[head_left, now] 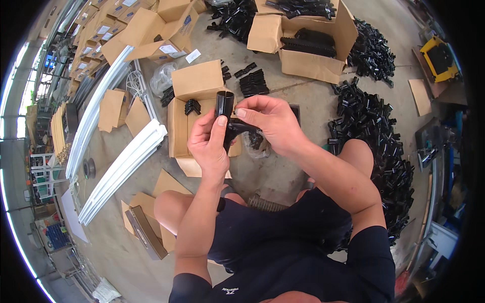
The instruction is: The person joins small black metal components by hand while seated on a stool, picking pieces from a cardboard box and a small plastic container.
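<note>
My left hand [208,144] is wrapped round a black tubular pipe fitting [225,104] with a side branch, its open end pointing away from me. Thumb and fingertips of my right hand [275,123] are pinched together beside the fitting's upper part; whatever they hold is too small to make out. Below both hands stands an open cardboard box [177,134], with several black fittings [192,107] at its far left. A clear plastic bag [256,144] of small dark parts sits under my right hand, partly covered.
Loose black fittings [366,121] are heaped along the right. Stacked black fittings [253,83] lie beyond my hands. A larger open carton [310,65] stands at the back, another box [156,33] to its left. Long white profiles [124,169] and flattened cardboard [144,207] lie on the left.
</note>
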Motion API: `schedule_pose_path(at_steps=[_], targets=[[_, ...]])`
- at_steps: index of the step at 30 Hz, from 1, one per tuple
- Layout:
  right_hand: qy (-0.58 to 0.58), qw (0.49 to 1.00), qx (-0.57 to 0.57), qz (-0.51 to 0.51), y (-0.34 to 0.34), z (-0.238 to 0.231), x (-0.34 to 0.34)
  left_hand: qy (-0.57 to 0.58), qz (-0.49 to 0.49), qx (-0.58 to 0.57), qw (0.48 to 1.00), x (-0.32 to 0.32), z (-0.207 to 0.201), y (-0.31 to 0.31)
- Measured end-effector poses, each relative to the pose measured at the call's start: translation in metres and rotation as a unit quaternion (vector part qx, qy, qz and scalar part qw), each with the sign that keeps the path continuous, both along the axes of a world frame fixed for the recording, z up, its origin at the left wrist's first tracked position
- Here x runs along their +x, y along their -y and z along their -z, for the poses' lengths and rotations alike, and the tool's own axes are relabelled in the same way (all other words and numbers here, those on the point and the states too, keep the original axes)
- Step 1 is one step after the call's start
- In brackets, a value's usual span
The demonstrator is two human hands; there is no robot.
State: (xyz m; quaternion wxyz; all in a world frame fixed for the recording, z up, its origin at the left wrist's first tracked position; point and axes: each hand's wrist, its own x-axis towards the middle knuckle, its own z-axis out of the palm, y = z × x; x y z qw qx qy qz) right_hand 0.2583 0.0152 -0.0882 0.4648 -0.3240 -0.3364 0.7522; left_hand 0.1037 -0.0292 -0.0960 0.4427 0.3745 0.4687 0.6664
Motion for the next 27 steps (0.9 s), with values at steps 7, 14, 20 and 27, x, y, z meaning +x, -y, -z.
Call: schedule_pose_path(at_steps=[7,14,20,27], targets=[[-0.052,0.997,-0.042,0.036,0.004,0.004,-0.006,-0.023,-0.010,0.009,1.000,0.009,-0.002,-0.006],[-0.054,0.995,-0.061,0.049,0.001,0.006,-0.008,-0.039,-0.012,0.019,0.999,0.008,0.000,-0.009],[-0.041,0.995,-0.084,0.038,-0.001,0.004,-0.010,-0.034,-0.015,0.014,0.999,0.003,0.005,-0.010],[-0.034,0.994,-0.099,0.033,-0.001,0.009,-0.013,-0.047,-0.016,0.015,0.999,0.001,0.009,-0.011]])
